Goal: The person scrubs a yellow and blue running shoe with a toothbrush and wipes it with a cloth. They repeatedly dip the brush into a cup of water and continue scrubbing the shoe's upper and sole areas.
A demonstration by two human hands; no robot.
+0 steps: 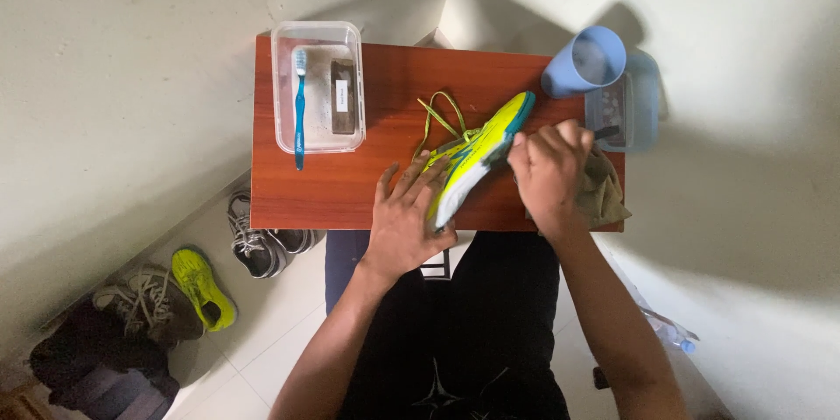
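From the head camera, a bright yellow shoe (477,156) is lying near the middle of the red-brown tabletop (332,192), tipped on its side so its white sole is showing. The left hand (404,214) is pressing on the shoe with its fingers (418,177) spread apart and flat, likely to stop it from sliding. The right hand (549,168) is just right of the shoe, with its fingers curled tight on a dark brush; I am guessing it is a brush, as only a bit is peeking out. An olive cloth (605,192) is sitting under that hand.

The shoe's long line is running slanted, from its near end by the person's body up to its blue end, which is pointing toward the blue cup (584,61). Its yellow laces (439,115) are trailing out behind the shoe. Far left of the shoe, a clear box (284,122) is holding a blue toothbrush (299,105).
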